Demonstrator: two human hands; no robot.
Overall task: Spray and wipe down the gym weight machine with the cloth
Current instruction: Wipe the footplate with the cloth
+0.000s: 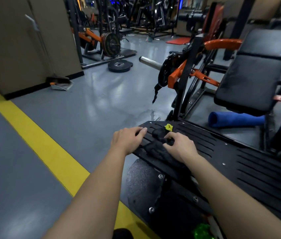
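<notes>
The weight machine's black slotted footplate (231, 159) runs from the centre toward the lower right. A dark cloth (155, 150) lies bunched on its near-left end, with a small yellow piece (168, 127) just beyond it. My right hand (179, 146) sits on the cloth, its fingers curled and pinching a fold. My left hand (128, 138) rests on the plate's left corner with fingers loosely bent, touching the edge beside the cloth. A green object (201, 232), possibly the spray bottle, shows at the bottom edge.
The black padded seat (250, 80) and orange frame (177, 76) stand to the right. A blue foam roller (234, 119) lies on the floor behind the plate. Weight plates (119, 65), a dustpan (60, 83) and a yellow floor line (38, 133) are to the left.
</notes>
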